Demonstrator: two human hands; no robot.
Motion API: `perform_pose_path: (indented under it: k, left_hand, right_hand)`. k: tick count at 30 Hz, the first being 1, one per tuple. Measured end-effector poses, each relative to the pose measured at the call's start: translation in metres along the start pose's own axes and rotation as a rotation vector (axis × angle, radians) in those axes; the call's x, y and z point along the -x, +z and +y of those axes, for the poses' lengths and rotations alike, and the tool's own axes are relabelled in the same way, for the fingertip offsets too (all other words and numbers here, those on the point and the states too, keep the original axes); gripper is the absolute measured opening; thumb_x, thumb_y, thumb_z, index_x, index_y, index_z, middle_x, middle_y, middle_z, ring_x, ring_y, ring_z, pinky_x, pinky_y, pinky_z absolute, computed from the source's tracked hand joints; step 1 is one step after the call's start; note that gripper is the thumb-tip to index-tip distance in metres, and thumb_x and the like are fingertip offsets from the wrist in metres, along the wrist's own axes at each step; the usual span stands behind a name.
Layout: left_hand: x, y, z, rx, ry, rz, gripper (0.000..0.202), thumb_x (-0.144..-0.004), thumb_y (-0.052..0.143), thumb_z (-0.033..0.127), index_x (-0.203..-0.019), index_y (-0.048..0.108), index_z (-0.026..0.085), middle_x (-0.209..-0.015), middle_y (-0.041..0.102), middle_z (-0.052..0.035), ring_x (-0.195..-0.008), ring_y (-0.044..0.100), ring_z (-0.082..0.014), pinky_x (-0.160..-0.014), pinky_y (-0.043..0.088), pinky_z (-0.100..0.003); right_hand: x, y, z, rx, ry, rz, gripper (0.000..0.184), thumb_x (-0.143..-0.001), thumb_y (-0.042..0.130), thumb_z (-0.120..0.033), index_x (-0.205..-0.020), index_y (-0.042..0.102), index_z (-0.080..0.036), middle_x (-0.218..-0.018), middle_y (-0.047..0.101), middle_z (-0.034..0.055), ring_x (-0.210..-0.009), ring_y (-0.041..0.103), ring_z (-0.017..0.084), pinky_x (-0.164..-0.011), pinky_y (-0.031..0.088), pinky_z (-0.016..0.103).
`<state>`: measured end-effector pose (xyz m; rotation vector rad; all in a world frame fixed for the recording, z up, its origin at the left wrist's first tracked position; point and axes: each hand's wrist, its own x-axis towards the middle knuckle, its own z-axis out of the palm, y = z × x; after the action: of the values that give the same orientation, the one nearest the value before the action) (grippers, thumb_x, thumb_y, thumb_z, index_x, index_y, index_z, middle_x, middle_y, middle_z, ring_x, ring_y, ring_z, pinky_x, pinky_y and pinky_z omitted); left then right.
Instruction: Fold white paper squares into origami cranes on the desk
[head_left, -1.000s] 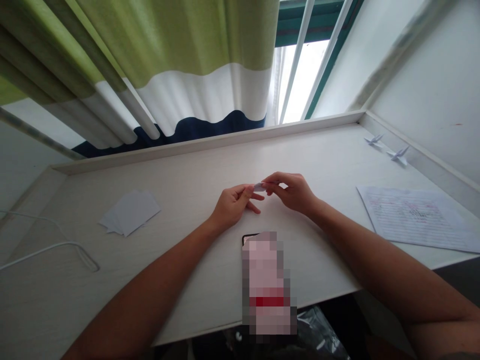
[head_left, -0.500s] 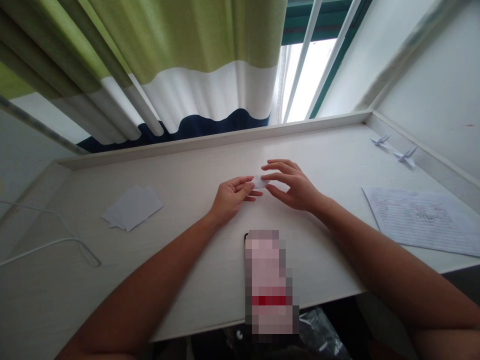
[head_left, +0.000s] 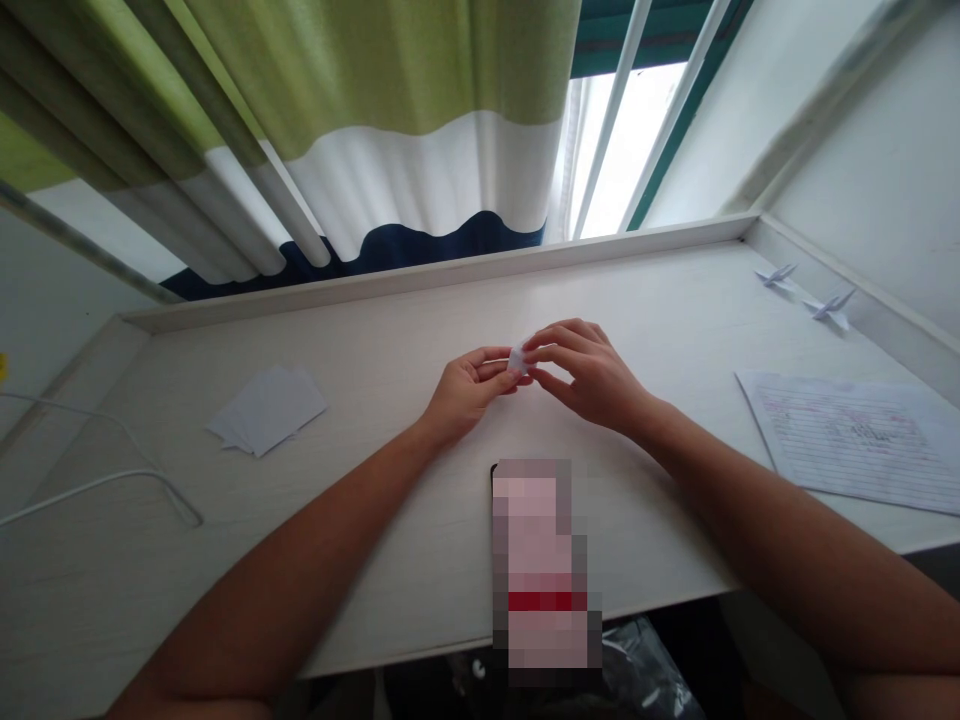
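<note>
A small folded piece of white paper [head_left: 518, 358] is pinched between both hands just above the middle of the white desk [head_left: 390, 330]. My left hand [head_left: 466, 388] holds its left side with thumb and fingertips. My right hand [head_left: 581, 370] grips its right side, fingers curled over it. Most of the paper is hidden by the fingers.
A phone [head_left: 541, 560] lies at the desk's near edge between my forearms. A small stack of white paper squares [head_left: 266, 410] sits to the left, by a white cable [head_left: 112, 485]. A lined written sheet [head_left: 851, 440] lies right; two folded paper cranes [head_left: 806, 290] stand far right.
The paper went from stretched out between the hands to bunched up small between the fingertips. My right fingers, spread half a second ago, have curled back onto it.
</note>
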<state>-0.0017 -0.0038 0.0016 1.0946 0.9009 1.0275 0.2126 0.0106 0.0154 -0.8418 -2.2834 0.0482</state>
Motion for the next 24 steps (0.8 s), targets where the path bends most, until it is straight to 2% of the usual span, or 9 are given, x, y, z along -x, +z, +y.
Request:
perform_pose_path:
  k: [3,6,8,10,14,16,18,21,24]
  left_hand:
    - [-0.002,-0.001,-0.002,0.001,0.01,0.04,0.05,-0.075,0.093,0.045,-0.111,0.072,0.017,-0.095,0.084,-0.0064,-0.094,0.078,-0.0204,-0.098,0.055,-0.038]
    - [-0.003,-0.003,-0.004,-0.055,0.006,0.084,0.043,-0.077,0.089,0.048,-0.102,0.073,0.017,-0.088,0.081,-0.0044,-0.087,0.074,-0.0189,-0.09,0.055,-0.035]
    - [-0.003,-0.004,-0.004,-0.129,0.035,0.093,0.036,-0.081,0.086,0.045,-0.098,0.073,0.017,-0.094,0.08,-0.0057,-0.089,0.072,-0.0193,-0.089,0.055,-0.035]
    - [-0.003,-0.005,-0.004,-0.27,0.113,0.127,0.028,-0.084,0.081,0.039,-0.098,0.073,0.017,-0.109,0.079,-0.0084,-0.099,0.071,-0.0211,-0.094,0.055,-0.037]
    - [0.001,-0.005,-0.005,-0.708,0.339,0.238,0.029,-0.087,0.075,0.022,-0.116,0.071,0.021,-0.127,0.072,-0.0098,-0.119,0.064,-0.0258,-0.103,0.053,-0.044]
    - [0.002,-0.005,-0.006,-0.876,0.438,0.205,0.028,-0.091,0.069,0.017,-0.118,0.073,0.022,-0.125,0.072,-0.0093,-0.122,0.061,-0.0265,-0.108,0.05,-0.047]
    - [0.003,-0.005,-0.007,-0.993,0.482,0.14,0.023,-0.095,0.063,0.018,-0.112,0.077,0.022,-0.121,0.073,-0.009,-0.121,0.06,-0.0271,-0.113,0.047,-0.05]
    - [0.004,-0.005,-0.009,-1.113,0.446,0.063,0.019,-0.098,0.062,0.025,-0.105,0.08,0.022,-0.117,0.075,-0.0092,-0.118,0.06,-0.0292,-0.111,0.048,-0.05]
    - [0.005,-0.004,-0.008,-1.197,0.453,0.014,0.022,-0.101,0.061,0.029,-0.108,0.08,0.021,-0.121,0.076,-0.0102,-0.121,0.058,-0.0311,-0.108,0.047,-0.05]
  right_hand:
    - [-0.001,0.0,-0.001,0.011,-0.013,-0.015,0.013,-0.105,0.062,-0.021,-0.097,0.072,-0.026,-0.117,0.08,0.0062,-0.114,0.066,0.027,-0.1,0.046,0.045]
    - [-0.001,-0.002,-0.001,0.03,-0.026,-0.053,0.016,-0.105,0.06,-0.019,-0.097,0.073,-0.027,-0.119,0.08,0.0056,-0.116,0.067,0.027,-0.101,0.045,0.046]
    - [-0.001,-0.003,0.0,0.025,-0.057,-0.059,0.018,-0.106,0.058,-0.019,-0.1,0.073,-0.027,-0.121,0.08,0.0051,-0.12,0.067,0.027,-0.104,0.044,0.046]
    - [0.0,-0.004,0.004,0.025,-0.08,-0.04,0.018,-0.108,0.057,-0.019,-0.101,0.072,-0.026,-0.124,0.081,0.0049,-0.124,0.068,0.026,-0.106,0.044,0.045]
    - [0.002,-0.001,0.016,0.0,-0.026,-0.07,0.018,-0.108,0.057,-0.022,-0.1,0.073,-0.027,-0.121,0.082,0.0041,-0.12,0.07,0.025,-0.1,0.047,0.044]
    - [0.003,0.001,0.022,-0.062,-0.005,-0.142,0.017,-0.106,0.058,-0.021,-0.102,0.074,-0.026,-0.116,0.083,0.0051,-0.112,0.072,0.025,-0.095,0.05,0.042]
    - [0.004,0.004,0.026,-0.105,0.021,-0.212,0.018,-0.104,0.059,-0.019,-0.103,0.076,-0.025,-0.112,0.083,0.006,-0.108,0.073,0.024,-0.093,0.052,0.041]
    - [0.004,0.005,0.027,-0.126,0.06,-0.287,0.017,-0.101,0.061,-0.018,-0.102,0.076,-0.024,-0.11,0.083,0.0062,-0.106,0.074,0.025,-0.095,0.052,0.042]
    - [0.004,0.005,0.022,-0.162,0.091,-0.306,0.015,-0.097,0.062,-0.021,-0.102,0.076,-0.023,-0.109,0.082,0.0065,-0.105,0.075,0.025,-0.099,0.052,0.044]
